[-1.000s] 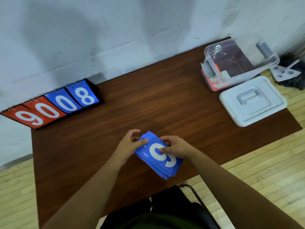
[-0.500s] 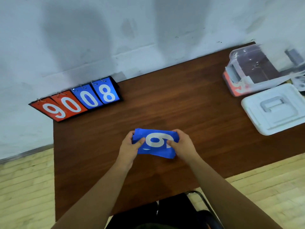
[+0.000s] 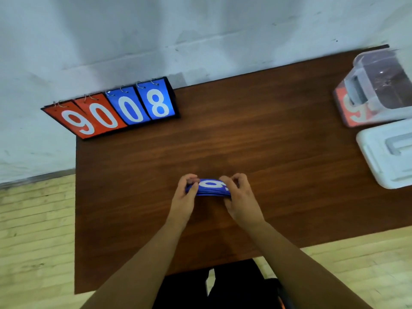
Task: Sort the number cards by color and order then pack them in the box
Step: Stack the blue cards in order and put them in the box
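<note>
Table sort, head view: a person's left hand (image 3: 186,197) and right hand (image 3: 242,198) grip a stack of blue number cards (image 3: 211,188) by its two ends, over the middle of a dark wood table (image 3: 256,141), nearer its near edge. Fingers of both hands curl over the stack's far side w/ thumbs toward the near side, so each hand is clamped on the cards. The stack is seen almost edge-on. Its top card carries a white numeral partly covered by the right thumb; 9 or 6, can't tell which. Whether the stack's lower edge touches the table also can't be told.

Far left, at the table's back corner against the white wall (image 3: 200,30), a flip scoreboard (image 3: 111,110) shows two red cards, 9 and 0, then two blue, 0 and 8, hung on metal rings.

Far right, a clear plastic box (image 3: 379,85), blurred, w/ a red card (image 3: 354,112) seen through its left wall, white numeral showing. Just near of the box a white lid (image 3: 388,157) lies flat, handle up, cut off by the frame edge. Box and lid are well apart from the hands.

Pale wood floor (image 3: 33,230) shows left & right of the table, and dark clothing (image 3: 223,286) at bottom centre.
</note>
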`<state>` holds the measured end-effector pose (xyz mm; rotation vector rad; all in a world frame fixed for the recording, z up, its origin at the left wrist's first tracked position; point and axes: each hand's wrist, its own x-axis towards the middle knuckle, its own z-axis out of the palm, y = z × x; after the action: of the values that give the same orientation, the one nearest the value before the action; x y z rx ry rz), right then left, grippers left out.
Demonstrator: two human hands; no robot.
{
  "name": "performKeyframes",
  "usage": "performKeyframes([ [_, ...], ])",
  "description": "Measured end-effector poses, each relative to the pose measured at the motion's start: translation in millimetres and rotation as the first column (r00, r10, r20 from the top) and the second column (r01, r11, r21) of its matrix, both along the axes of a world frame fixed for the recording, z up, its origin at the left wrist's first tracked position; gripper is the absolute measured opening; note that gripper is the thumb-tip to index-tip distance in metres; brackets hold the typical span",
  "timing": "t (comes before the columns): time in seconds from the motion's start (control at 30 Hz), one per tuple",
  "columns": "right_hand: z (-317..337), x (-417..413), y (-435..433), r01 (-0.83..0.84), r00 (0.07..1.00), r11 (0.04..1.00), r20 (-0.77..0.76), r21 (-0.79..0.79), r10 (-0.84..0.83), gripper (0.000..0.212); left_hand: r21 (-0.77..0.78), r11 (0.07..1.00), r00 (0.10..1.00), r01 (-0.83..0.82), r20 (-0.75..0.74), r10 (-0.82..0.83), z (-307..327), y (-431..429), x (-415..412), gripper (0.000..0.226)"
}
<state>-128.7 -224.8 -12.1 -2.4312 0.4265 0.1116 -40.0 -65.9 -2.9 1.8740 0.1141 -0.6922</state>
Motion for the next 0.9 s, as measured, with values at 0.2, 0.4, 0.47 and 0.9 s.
performKeyframes([
  [0.2,-3.0,16.1,-0.2,-0.018,0.995,0.994,0.091,-0.105,0.027,0.029,0.124,0.985,0.989,0.120,0.073,-0.130,5.5,-11.1,17.7,0.015],
  [0.4,-3.7,24.9,5.6,-0.078,0.997,0.949,-0.042,-0.305,0.069,0.051,0.159,0.974,0.987,0.159,-0.019,-0.158,7.8,-23.4,31.5,0.037],
  [0.47,-0.2,25.1,6.5,-0.159,0.986,0.955,-0.084,-0.251,0.142,0.051,0.161,0.967,0.981,0.196,-0.045,-0.191,9.3,-21.9,33.1,0.039],
  [0.9,117.2,24.9,24.1,0.553,0.755,0.147,-0.418,0.820,-0.505,0.036,-0.264,0.964,0.962,-0.045,-0.270,-0.029,97.5,-26.0,46.6,0.025],
])
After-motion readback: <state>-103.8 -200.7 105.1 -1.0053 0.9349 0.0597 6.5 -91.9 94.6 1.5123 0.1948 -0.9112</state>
